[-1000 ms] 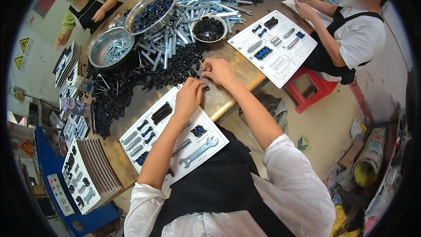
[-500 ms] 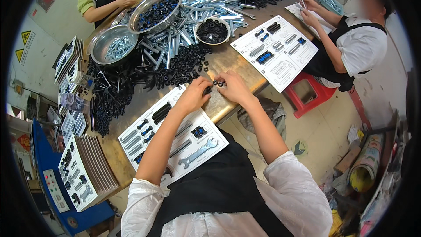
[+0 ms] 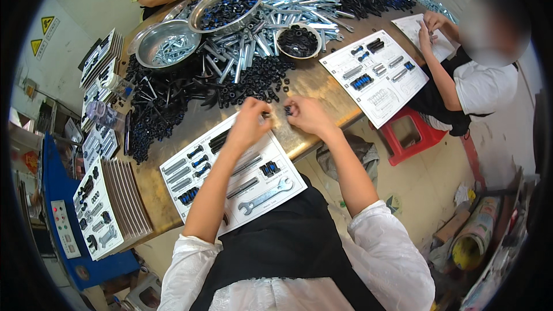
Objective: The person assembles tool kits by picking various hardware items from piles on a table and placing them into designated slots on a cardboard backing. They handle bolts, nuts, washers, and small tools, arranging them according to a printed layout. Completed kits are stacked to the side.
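Note:
My left hand (image 3: 249,120) and my right hand (image 3: 306,114) are held close together above the far edge of a white card (image 3: 233,175) on the wooden table (image 3: 322,83). Each pinches small black parts (image 3: 286,110) at the fingertips. The card carries rows of black and silver hardware and a silver wrench (image 3: 266,196). Just beyond my hands lies a heap of small black nuts (image 3: 253,83).
Silver bolts (image 3: 288,0), two metal bowls (image 3: 164,43) and a smaller bowl of black parts (image 3: 298,40) fill the far table. A person at the right works over another card (image 3: 374,75), seated on a red stool (image 3: 412,135). Another person sits at the far end. Stacked filled cards (image 3: 101,213) lie left.
My hands have drawn back from the black heap toward me and now hover over the card's far edge, still close together.

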Tool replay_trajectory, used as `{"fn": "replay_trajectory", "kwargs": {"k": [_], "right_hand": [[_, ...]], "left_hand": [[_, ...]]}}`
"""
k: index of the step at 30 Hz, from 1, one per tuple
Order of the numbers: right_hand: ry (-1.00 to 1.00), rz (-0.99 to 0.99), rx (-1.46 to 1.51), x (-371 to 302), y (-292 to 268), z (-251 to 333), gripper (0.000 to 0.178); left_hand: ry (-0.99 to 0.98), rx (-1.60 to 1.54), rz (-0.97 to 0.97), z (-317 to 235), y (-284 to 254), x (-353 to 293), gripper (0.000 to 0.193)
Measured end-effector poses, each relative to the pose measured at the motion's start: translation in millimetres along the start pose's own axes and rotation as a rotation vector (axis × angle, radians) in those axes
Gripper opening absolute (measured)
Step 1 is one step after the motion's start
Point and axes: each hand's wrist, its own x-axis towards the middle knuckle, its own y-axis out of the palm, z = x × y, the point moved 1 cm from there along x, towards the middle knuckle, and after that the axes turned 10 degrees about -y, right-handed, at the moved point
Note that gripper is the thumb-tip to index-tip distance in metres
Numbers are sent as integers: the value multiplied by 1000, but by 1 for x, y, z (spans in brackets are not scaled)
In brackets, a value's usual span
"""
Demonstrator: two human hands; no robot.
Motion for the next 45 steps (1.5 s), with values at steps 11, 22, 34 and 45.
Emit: {"fn": "replay_trajectory", "kwargs": {"k": [11,22,34,45], "right_hand": [[-132,158,-163,39,72,30,36],[-116,84,101,48,52,21,41],[17,-310,-511,150,-57,-92,40],[-25,-239,-444,163,-65,-108,27]], "left_hand": [[28,266,-33,40,-32,-27,40],[-41,138,-74,48,-43,-40,48],[-213,-1,-452,104,-156,-181,30],[-503,-121,-773,199,-142,-316,20]]}}
